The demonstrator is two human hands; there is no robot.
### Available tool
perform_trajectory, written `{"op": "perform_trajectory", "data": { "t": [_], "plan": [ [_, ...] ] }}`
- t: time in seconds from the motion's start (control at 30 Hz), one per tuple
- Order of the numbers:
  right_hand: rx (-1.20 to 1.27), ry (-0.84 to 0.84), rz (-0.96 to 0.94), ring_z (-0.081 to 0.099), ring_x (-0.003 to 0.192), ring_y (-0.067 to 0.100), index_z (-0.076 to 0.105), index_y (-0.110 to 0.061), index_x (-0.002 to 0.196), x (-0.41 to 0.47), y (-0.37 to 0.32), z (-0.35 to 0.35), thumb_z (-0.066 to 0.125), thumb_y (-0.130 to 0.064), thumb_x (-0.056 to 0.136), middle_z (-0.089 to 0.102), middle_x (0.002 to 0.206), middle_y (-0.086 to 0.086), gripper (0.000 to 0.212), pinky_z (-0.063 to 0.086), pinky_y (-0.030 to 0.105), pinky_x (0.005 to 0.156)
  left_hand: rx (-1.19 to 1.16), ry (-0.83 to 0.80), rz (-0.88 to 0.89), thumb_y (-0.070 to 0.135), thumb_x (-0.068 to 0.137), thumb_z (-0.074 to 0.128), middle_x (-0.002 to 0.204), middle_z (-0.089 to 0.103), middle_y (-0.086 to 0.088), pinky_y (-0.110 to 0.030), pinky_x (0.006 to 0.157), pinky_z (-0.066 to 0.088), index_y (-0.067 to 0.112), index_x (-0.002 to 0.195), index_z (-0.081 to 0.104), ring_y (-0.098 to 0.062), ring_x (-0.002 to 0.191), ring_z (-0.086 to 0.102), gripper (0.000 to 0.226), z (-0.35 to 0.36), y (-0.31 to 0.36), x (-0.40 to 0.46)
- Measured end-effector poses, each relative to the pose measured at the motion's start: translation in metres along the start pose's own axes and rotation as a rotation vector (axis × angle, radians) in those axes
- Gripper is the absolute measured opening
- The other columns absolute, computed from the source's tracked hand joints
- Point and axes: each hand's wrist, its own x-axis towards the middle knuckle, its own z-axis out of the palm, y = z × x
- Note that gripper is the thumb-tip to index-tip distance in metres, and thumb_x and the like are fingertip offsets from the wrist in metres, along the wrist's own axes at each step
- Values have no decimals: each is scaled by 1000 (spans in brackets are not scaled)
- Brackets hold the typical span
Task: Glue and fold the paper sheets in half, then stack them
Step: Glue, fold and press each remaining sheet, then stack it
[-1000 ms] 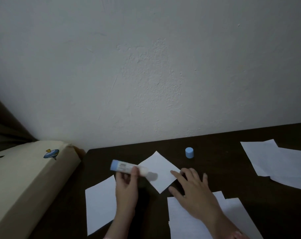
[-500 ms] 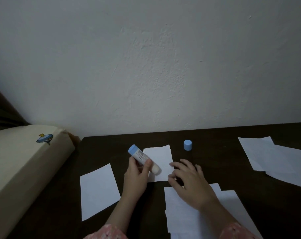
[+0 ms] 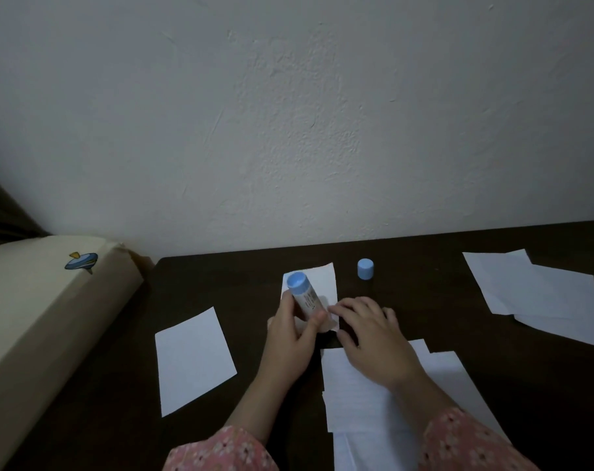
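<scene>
A small white paper sheet [image 3: 322, 283] lies in the middle of the dark table [image 3: 424, 300]. My left hand [image 3: 290, 338] grips an uncapped glue stick [image 3: 304, 295] with a blue base, its tip pointing down onto the sheet's near edge. The fingertips of my right hand [image 3: 373, 338] press on the sheet's right near corner. The blue cap [image 3: 365, 268] stands upright just right of the sheet. More white sheets lie under my right forearm [image 3: 363, 396], and one sheet [image 3: 193, 358] lies alone on the left.
Overlapping white sheets [image 3: 540, 294] lie at the table's right side. A long beige cardboard box [image 3: 40, 317] with a spinning-top sticker flanks the table's left edge. A pale wall rises right behind the table.
The glue stick has swung from lying sideways to nearly upright, tip down on the sheet. The small sheet has turned from a diamond angle to square, and my right hand has slid onto its corner.
</scene>
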Motion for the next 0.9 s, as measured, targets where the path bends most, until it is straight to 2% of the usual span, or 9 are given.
{"op": "perform_trajectory", "data": {
  "t": [0.1, 0.2, 0.4, 0.57, 0.67, 0.73, 0.8, 0.9],
  "plan": [
    [-4, -23, 10, 7, 145, 6, 40, -40, 141, 0, 1, 1, 37, -39, 101, 26, 153, -20, 40, 7, 46, 118, 16, -6, 35, 37, 91, 58, 117, 53, 21, -29, 88, 51, 55, 106, 40, -7, 111, 53, 30, -1, 2, -1],
    [12, -44, 16, 10, 145, 6, 41, -40, 141, 1, 0, -1, 36, -43, 100, 29, 152, -20, 40, 5, 47, 118, -16, 5, 37, 29, 92, 58, 109, 51, 24, -18, 77, 49, 48, 106, 40, 2, 103, 54, 29, -3, 6, 0],
    [20, -14, 10, 14, 143, 5, 46, -41, 137, 0, 0, 0, 40, -37, 101, 35, 147, -21, 37, 7, 45, 118, 12, 2, 32, 31, 93, 57, 107, 50, 25, -16, 74, 47, 43, 115, 37, 1, 101, 54, 32, -3, 8, -2],
    [16, -23, 7, 16, 142, 6, 49, -39, 135, 0, -1, -2, 42, -46, 98, 36, 146, -20, 38, 9, 45, 118, 102, -43, 68, 30, 91, 60, 107, 55, 20, -20, 77, 49, 49, 110, 39, 0, 99, 55, 33, -2, 5, -1],
    [9, -32, 7, 16, 142, 5, 50, -38, 133, 0, -1, -3, 44, -46, 98, 35, 146, -19, 37, 9, 46, 119, 122, -68, 82, 30, 90, 61, 104, 56, 22, -18, 78, 47, 44, 109, 44, 5, 99, 53, 29, -4, 6, 1],
    [12, -33, 9, 17, 142, 5, 51, -37, 132, 1, -2, -3, 43, -47, 98, 35, 147, -19, 36, 10, 47, 119, 114, -97, 78, 27, 91, 60, 106, 54, 25, -13, 78, 44, 40, 113, 45, 9, 101, 51, 30, -6, 7, 3],
    [18, -40, 12, 16, 142, 6, 51, -38, 132, 1, -2, -3, 44, -46, 98, 34, 147, -18, 36, 10, 48, 119, 111, -104, 56, 26, 92, 59, 111, 51, 24, -11, 79, 41, 39, 120, 44, 7, 104, 50, 35, -9, 6, 5],
    [29, -45, 18, 16, 142, 5, 50, -40, 132, 1, -2, -3, 45, -44, 97, 34, 146, -19, 36, 10, 47, 119, 118, -56, -6, 26, 91, 59, 125, 49, 17, -17, 87, 41, 30, 133, 44, -1, 112, 47, 45, -16, 1, 9]
  ]
}}
